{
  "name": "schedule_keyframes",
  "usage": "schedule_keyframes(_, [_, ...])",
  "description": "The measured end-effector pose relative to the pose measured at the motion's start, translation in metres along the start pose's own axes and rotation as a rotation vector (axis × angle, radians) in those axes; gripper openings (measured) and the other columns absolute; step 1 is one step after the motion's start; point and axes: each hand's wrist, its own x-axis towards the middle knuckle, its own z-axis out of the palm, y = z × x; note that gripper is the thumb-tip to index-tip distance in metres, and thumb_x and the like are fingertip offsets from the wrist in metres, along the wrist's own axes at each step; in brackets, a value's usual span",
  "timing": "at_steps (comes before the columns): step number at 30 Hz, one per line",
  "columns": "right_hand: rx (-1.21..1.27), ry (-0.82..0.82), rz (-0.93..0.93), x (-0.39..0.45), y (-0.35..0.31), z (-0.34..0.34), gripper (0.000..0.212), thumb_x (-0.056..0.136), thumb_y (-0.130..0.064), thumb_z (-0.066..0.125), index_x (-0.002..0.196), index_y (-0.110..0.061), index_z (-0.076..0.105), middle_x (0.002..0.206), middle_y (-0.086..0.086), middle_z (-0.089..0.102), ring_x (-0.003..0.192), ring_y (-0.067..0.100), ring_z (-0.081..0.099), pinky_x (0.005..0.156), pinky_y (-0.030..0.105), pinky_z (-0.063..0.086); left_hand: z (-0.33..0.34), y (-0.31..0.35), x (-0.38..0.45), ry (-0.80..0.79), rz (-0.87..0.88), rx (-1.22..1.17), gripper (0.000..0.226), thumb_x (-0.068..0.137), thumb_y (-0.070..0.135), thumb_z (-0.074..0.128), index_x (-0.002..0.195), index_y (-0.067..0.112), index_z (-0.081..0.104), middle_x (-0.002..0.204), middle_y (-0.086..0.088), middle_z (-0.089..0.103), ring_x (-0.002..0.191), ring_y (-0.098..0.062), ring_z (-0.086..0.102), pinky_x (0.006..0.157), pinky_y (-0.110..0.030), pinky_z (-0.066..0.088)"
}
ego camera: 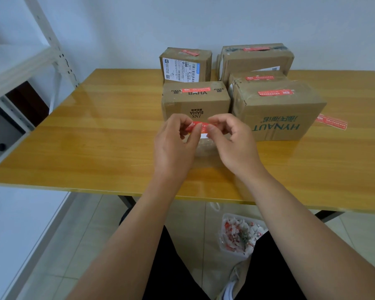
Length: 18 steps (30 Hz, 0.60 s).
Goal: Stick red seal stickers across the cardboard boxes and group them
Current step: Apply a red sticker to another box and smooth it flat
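Scrap tub [239, 236]: on the floor below the right forearm, filled with white and red peeled backing scraps.
Left hand [175, 142]: above the wooden table [95, 135], thumb and fingertips pinching the left end of the red seal sticker [200, 126].
Right hand [232, 140]: pinching the sticker's right end.
Red seal sticker: stretched between both hands, long axis left to right.
BAHA box [195, 102]: just beyond the hands, sealed.
HYNAUT box [277, 109]: beyond the right hand, sealed.
Rear boxes: three more sealed boxes grouped behind.
Loose sticker strip [331, 121]: on the table, far right of the right hand.
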Motion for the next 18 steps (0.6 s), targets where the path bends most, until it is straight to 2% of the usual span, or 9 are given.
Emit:
schedule_keyframes(2, [0.021,0.005,0.038,0.005,-0.001,-0.005,0.011,0.095,-0.013,0.061,0.102,-0.018,0.067,0.082,-0.004,0.067,0.081,0.010,0.066,0.072,0.025,0.053,-0.002,0.004,0.000,-0.012,-0.072,-0.077,0.007,0.093,0.023,0.066,0.090,0.023,0.059,0.077,0.013,0.061,0.070,0.000,0.055,0.063,-0.011,0.041])
schedule_keyframes(6, [0.088,0.017,0.149,0.013,-0.003,-0.014,0.015,0.092,-0.020,0.068,0.106,-0.018,0.067,0.084,-0.005,0.073,0.079,0.002,0.069,0.067,0.008,0.048,-0.006,0.007,0.003,-0.022,-0.190,-0.213,0.008,0.095,0.020,0.062,0.091,0.024,0.065,0.077,0.016,0.064,0.068,0.006,0.056,0.064,-0.010,0.043])
schedule_keyframes(9, [0.101,0.021,0.156,0.017,-0.006,-0.018,0.004,0.088,-0.018,0.072,0.091,-0.016,0.073,0.075,-0.004,0.074,0.072,0.003,0.069,0.069,0.015,0.053,-0.009,0.006,0.006,-0.016,-0.232,-0.264,0.013,0.095,0.019,0.063,0.088,0.029,0.068,0.080,0.015,0.067,0.070,0.008,0.058,0.066,-0.010,0.045])
schedule_keyframes(11, [0.107,0.017,0.153,0.020,-0.007,-0.020,0.004,0.089,-0.016,0.070,0.087,-0.018,0.073,0.073,-0.006,0.071,0.069,0.003,0.065,0.070,0.017,0.052,-0.010,0.005,0.008,-0.025,-0.272,-0.276,0.015,0.094,0.020,0.064,0.087,0.032,0.068,0.080,0.015,0.069,0.071,0.007,0.059,0.067,-0.009,0.046])
schedule_keyframes(14, [0.024,-0.021,0.209,0.022,-0.005,-0.022,0.009,0.093,-0.020,0.065,0.088,-0.022,0.072,0.077,-0.006,0.065,0.069,0.001,0.055,0.064,0.016,0.045,-0.008,0.000,0.009,-0.081,-0.350,-0.219,0.010,0.095,0.024,0.064,0.095,0.028,0.072,0.084,0.017,0.070,0.075,0.008,0.061,0.067,-0.007,0.046])
schedule_keyframes(16, [-0.023,-0.077,0.262,0.020,-0.002,-0.023,0.011,0.095,-0.020,0.062,0.090,-0.021,0.072,0.081,-0.005,0.066,0.071,0.003,0.055,0.066,0.018,0.043,-0.006,-0.003,0.008,-0.111,-0.381,-0.161,0.013,0.094,0.024,0.065,0.105,0.024,0.072,0.086,0.019,0.068,0.077,0.008,0.060,0.067,-0.004,0.045])
schedule_keyframes(18, [-0.069,-0.103,0.284,0.018,0.001,-0.024,0.010,0.094,-0.020,0.064,0.091,-0.021,0.073,0.084,-0.006,0.068,0.073,0.004,0.057,0.070,0.021,0.046,-0.004,-0.006,0.006,-0.131,-0.385,-0.079,0.014,0.093,0.026,0.066,0.106,0.023,0.070,0.086,0.017,0.065,0.078,0.006,0.059,0.064,-0.004,0.043])
